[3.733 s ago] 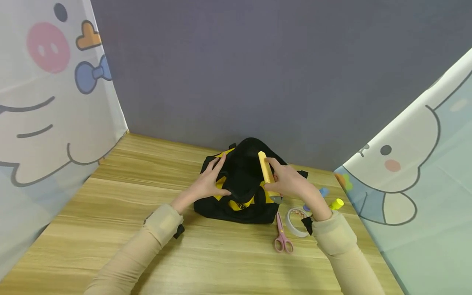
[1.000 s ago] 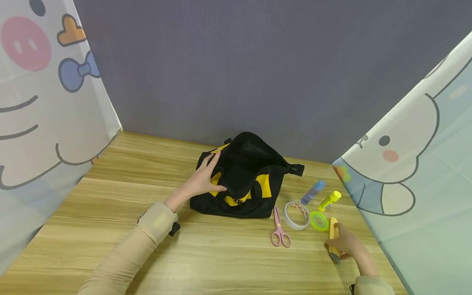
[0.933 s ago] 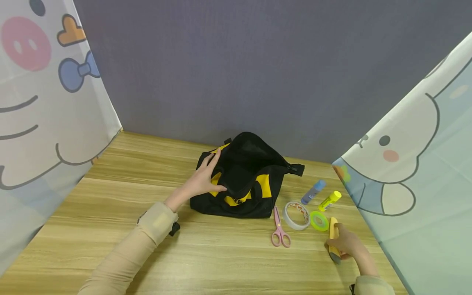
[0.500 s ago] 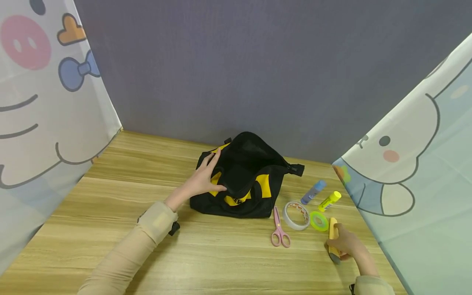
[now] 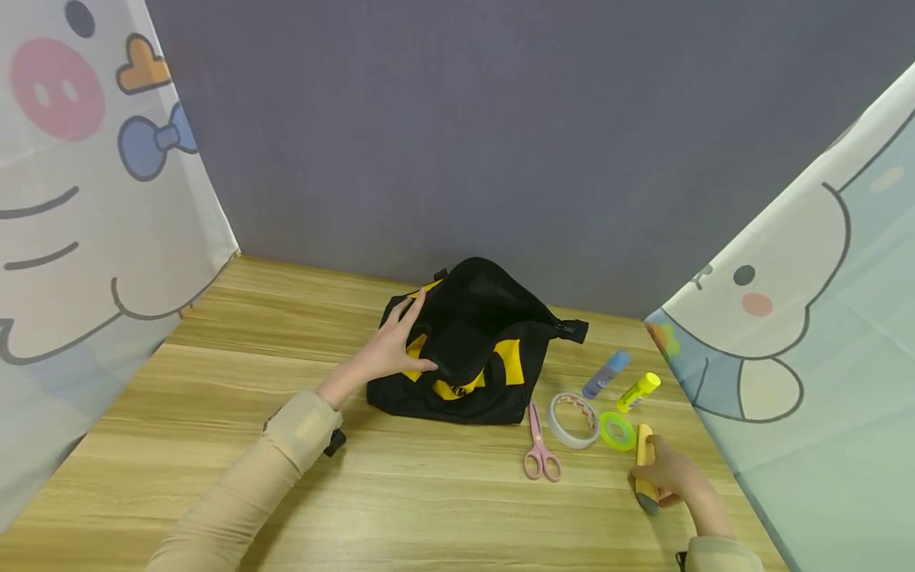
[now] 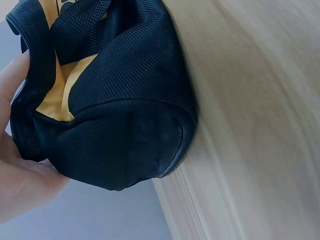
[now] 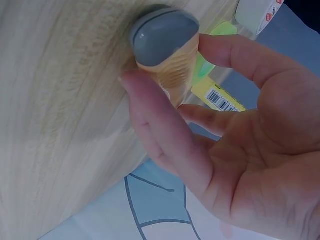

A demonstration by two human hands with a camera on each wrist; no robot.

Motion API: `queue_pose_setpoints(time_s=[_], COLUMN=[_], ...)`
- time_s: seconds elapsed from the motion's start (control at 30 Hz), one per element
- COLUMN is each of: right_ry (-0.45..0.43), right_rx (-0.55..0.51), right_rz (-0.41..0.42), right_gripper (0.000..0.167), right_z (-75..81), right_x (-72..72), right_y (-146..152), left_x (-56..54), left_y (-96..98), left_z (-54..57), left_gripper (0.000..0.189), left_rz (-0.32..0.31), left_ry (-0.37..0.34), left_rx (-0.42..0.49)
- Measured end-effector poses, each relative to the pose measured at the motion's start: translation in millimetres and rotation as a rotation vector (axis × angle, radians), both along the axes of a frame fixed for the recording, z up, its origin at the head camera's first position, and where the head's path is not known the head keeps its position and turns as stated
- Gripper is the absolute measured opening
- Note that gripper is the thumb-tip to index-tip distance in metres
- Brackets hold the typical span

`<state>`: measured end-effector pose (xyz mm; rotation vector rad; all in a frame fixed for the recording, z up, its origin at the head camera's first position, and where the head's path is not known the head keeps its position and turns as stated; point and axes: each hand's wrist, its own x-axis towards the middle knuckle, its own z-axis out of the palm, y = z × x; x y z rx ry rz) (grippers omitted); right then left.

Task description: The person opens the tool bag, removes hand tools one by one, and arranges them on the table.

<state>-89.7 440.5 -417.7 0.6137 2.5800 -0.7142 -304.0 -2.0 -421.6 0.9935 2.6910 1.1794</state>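
Observation:
A black and yellow fabric bag [image 5: 509, 364] sits unzipped on the table, its mouth gaping. My left hand [image 5: 389, 342] holds the bag's left end, thumb at the front and fingers spread toward the back. In the left wrist view the bag [image 6: 125, 130] covers part of this hand [image 6: 25, 185]. At the right, low over the table, my right hand [image 5: 675, 469] pinches a yellow tool [image 5: 643, 457] with a rounded grey end. Close up, the tool [image 7: 167, 37] has a ribbed grip between thumb and fingers; its exact kind is unclear.
Pink scissors [image 5: 541, 453], a roll of white tape [image 5: 557, 429] and a green tape roll [image 5: 611, 445] lie right of the bag. Behind them are a blue glue stick [image 5: 606, 375] and a yellow glue stick [image 5: 638, 392]. A grey wall [image 5: 429, 143] stands behind the table.
Since the oldest frame, my right hand has moved with the yellow tool from above the bag to the table's right side. Over the last second both hands stay nearly still.

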Motion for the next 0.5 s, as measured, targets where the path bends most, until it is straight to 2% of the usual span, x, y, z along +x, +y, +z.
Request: queue_pose_setpoints(time_s=[0.23, 0.4, 0.5], right_ry=[0.008, 0.030, 0.051], right_rx=[0.026, 0.094, 0.169], right_rz=[0.026, 0.092, 0.159], right_gripper=[0.086, 0.085, 0.084], right_z=[3.7, 9.8, 12.0], right_x=[-6.0, -13.9, -18.2], right_y=[-7, -15, -19], left_x=[-3.3, -5.7, -6.8], left_y=[-10.8, -22.2, -27.8], left_z=[0.2, 3.7, 5.9], left_gripper=[0.124, 0.121, 0.119], left_rz=[0.023, 0.058, 0.095], left_ry=[0.009, -0.022, -0.031], left_rx=[0.001, 0.028, 0.031])
